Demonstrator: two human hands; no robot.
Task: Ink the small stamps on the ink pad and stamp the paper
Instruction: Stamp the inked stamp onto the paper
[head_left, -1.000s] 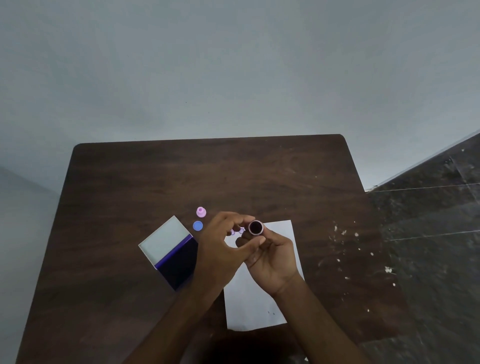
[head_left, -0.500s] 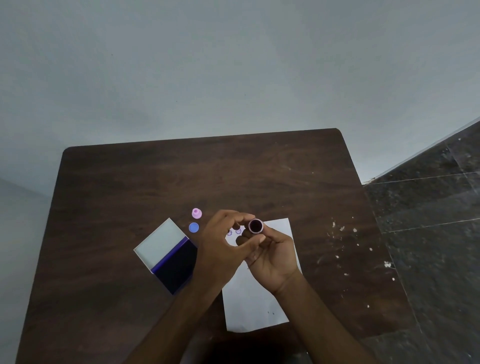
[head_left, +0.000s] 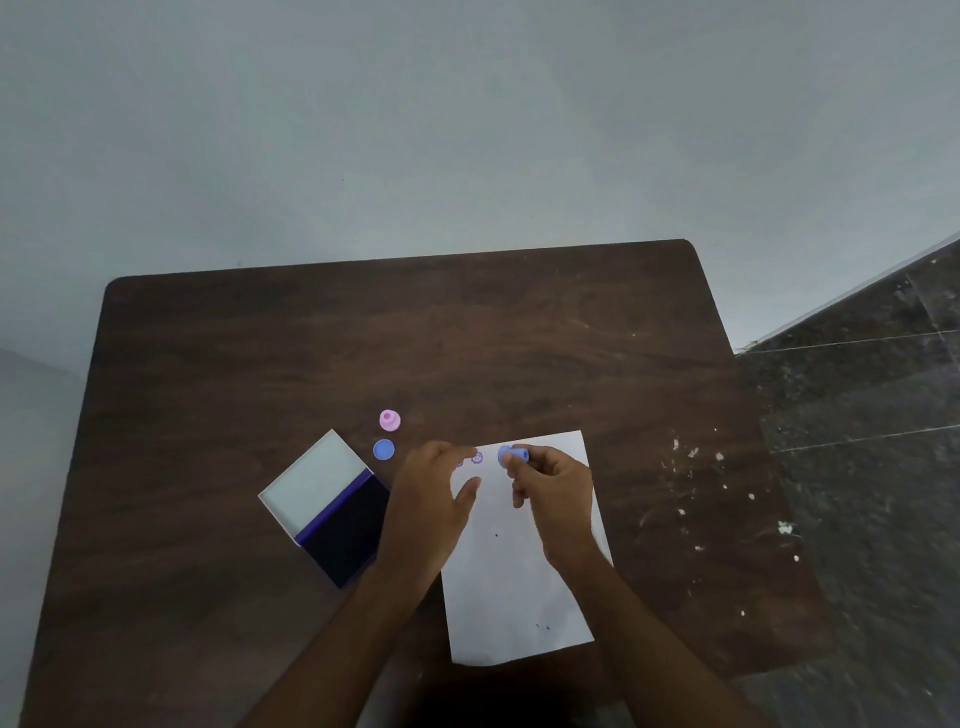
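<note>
My right hand (head_left: 551, 483) pinches a small blue stamp (head_left: 511, 455) over the top of the white paper (head_left: 519, 587). My left hand (head_left: 434, 493) hovers beside it, thumb and fingers spread, holding nothing. Two faint purple stamp prints (head_left: 476, 458) show on the paper between the hands. The open ink pad (head_left: 345, 530), dark blue with its white lid folded back, lies left of the paper. A pink stamp (head_left: 389, 420) and a blue cap (head_left: 384, 450) stand on the table above the pad.
The dark wooden table (head_left: 363, 338) reaches to a pale wall behind. White specks dot its right side. A dark tiled floor (head_left: 857, 415) lies beyond the right edge.
My hands have come apart. The left hand let go of the stamp and opened. The right hand turned the stamp, which now shows blue, and lowered it toward the paper.
</note>
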